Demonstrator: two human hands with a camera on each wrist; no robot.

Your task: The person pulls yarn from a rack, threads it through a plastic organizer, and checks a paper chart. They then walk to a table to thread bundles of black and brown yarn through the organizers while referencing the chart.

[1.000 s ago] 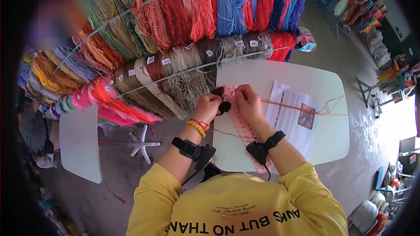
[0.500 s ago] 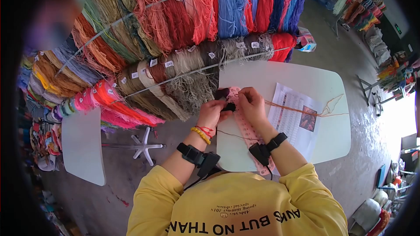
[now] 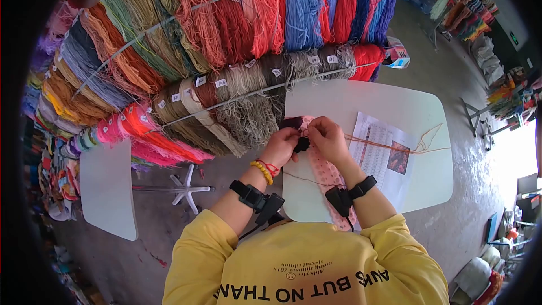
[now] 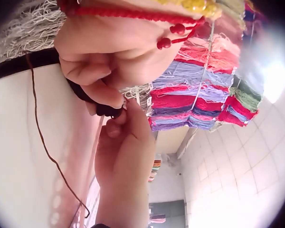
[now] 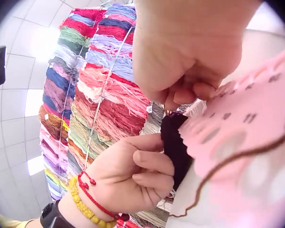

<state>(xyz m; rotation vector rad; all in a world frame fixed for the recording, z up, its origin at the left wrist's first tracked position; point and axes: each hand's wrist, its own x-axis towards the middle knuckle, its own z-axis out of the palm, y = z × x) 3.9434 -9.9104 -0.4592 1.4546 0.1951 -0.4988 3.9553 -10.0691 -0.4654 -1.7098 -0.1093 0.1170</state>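
My left hand [image 3: 280, 146] grips a small dark bundle of thread [image 5: 175, 147] at the far end of a long pink card [image 3: 327, 178] with holes along it. Printed dark marks line the card's edge in the right wrist view. Close beside, the curled fingertips of my right hand [image 3: 330, 140] pinch thin thread at the top of the bundle. What lies deeper between those fingers is hidden. A loose brown thread [image 5: 218, 171] crosses over the card and hangs in a curve below my left hand in the left wrist view.
The card lies on a white table [image 3: 429, 181] beside a printed sheet [image 3: 372, 164] with a chart and a picture. Long orange-brown threads [image 3: 384, 143] stretch across the sheet. Racks of coloured yarn skeins [image 3: 248, 17] with number tags stand at the table's far side.
Both hands have shifted slightly right in the head view, along with the card's far end. The left fingers have come closer to the right fingertips. The printed sheet stays on the table.
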